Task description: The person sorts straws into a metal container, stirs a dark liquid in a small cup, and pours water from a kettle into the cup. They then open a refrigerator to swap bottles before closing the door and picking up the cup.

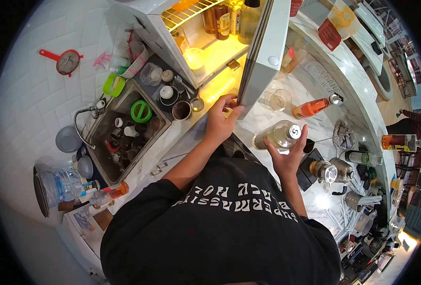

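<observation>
My left hand point(221, 118) grips the lower edge of the open white fridge door point(263, 52). My right hand point(286, 154) holds a clear glass bottle point(277, 135) with a round silver cap marked "S", tilted on its side above the marble counter point(267, 118). The lit fridge interior point(210, 42) shows a wire shelf and several bottles. My black shirt with white lettering point(229, 228) fills the bottom of the view.
A sink point(125, 133) full of cups and a green lid lies to the left, with a tap and a water jug point(61, 183) nearby. On the counter to the right stand an orange bottle point(312, 107), glasses, metal shakers point(334, 171) and straws.
</observation>
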`<state>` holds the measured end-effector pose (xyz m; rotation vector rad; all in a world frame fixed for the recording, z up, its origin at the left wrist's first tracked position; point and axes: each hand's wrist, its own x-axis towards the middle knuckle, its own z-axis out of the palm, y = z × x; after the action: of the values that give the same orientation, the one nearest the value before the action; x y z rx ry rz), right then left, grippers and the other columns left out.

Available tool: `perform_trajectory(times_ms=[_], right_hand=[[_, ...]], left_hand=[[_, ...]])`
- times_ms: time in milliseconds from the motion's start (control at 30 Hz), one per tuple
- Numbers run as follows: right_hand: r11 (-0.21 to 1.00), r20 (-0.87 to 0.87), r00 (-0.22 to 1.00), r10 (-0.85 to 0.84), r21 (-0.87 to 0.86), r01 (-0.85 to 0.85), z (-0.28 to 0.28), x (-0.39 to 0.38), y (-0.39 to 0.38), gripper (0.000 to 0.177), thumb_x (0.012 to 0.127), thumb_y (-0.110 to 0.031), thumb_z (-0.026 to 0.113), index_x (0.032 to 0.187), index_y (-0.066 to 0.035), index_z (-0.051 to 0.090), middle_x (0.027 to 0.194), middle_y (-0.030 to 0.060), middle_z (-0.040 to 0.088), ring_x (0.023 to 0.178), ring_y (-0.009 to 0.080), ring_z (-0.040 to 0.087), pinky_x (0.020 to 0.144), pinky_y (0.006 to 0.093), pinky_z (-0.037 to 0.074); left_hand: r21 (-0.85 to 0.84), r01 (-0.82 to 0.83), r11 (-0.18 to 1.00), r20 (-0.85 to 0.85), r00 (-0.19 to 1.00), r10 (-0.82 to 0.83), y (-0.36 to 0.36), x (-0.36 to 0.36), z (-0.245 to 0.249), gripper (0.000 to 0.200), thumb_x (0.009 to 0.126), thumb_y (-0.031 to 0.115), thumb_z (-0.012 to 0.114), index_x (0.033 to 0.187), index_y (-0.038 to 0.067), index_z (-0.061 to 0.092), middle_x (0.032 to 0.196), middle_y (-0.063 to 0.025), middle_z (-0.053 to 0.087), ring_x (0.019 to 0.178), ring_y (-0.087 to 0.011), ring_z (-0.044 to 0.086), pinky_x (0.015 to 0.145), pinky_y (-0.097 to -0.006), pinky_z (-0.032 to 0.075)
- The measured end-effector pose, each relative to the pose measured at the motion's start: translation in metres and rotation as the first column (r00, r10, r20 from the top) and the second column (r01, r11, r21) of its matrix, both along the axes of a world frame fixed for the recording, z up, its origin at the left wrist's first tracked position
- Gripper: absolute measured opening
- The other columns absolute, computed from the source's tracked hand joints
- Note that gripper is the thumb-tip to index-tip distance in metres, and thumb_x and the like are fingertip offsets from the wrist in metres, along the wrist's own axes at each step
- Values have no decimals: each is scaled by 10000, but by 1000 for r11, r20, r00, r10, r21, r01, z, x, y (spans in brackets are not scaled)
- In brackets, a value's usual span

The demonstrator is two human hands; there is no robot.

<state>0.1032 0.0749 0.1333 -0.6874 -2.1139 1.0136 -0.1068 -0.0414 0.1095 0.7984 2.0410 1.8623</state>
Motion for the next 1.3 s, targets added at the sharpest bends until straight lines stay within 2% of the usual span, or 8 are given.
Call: perform_trajectory(times_ms=[100,200,300,400,500,700,867,1300], right_hand=[[999,-19,1000,5,-39,-6,-2,10,2,1238,732,-123,944,1612,37,89,1544,258,363,1359,295,490,1154,424,405],[998,-34,999,-35,46,37,3,18,2,1195,729,-228,961,1579,42,166,1420,230,528,1262,326,587,1077,430,462],[1000,-61,998,13,-5,-14,-8,30,5,1238,725,-136,953,1610,37,105,1528,252,386,1351,294,497,1144,421,418],[999,-83,996,-28,32,31,-9,36,4,1175,736,-216,956,1582,29,178,1414,224,537,1251,320,591,1071,418,464],[999,-79,996,-32,32,35,-10,43,4,1172,731,-222,959,1579,31,190,1411,224,541,1255,320,590,1071,420,464],[993,-45,997,-65,95,69,-4,40,-1,1108,727,-240,960,1553,27,271,1394,227,549,1246,341,592,1057,435,470],[993,-43,999,15,119,-10,-2,14,-8,1038,718,-228,958,1523,-6,342,1365,238,554,1238,377,586,1048,444,477],[991,-88,995,55,129,-43,5,-120,-35,992,723,-232,947,1508,-16,381,1410,246,536,1294,380,560,1090,441,454]], left_hand=[[-42,-3,999,-37,999,2,-1,10,-6,355,928,183,751,1244,44,666,1009,-61,718,927,-158,679,821,-320,492],[-83,23,996,-73,997,-29,1,20,-8,364,959,210,716,1287,60,664,1048,-61,725,981,-152,674,827,-316,496],[-81,106,991,-2,994,-106,4,30,-6,374,991,231,679,1327,68,654,1101,-67,727,1027,-151,666,823,-310,502],[-76,179,981,49,983,-176,6,36,-4,380,1013,252,653,1346,69,646,1135,-75,724,1039,-148,661,814,-306,506],[-72,240,968,3,971,-241,7,37,-8,376,1031,262,630,1351,65,640,1141,-75,719,1046,-149,653,804,-297,502],[27,141,990,90,986,-143,-2,22,-34,353,1049,272,612,1331,63,641,1148,-64,707,1012,-126,622,790,-273,492],[55,63,996,225,972,-74,-33,1,-21,329,1072,224,581,1316,6,617,1133,-104,678,1048,-146,612,969,-290,478],[67,95,993,230,967,-107,-96,-76,-10,317,1071,214,576,1310,8,602,1132,-91,672,1079,-138,621,983,-288,480]])
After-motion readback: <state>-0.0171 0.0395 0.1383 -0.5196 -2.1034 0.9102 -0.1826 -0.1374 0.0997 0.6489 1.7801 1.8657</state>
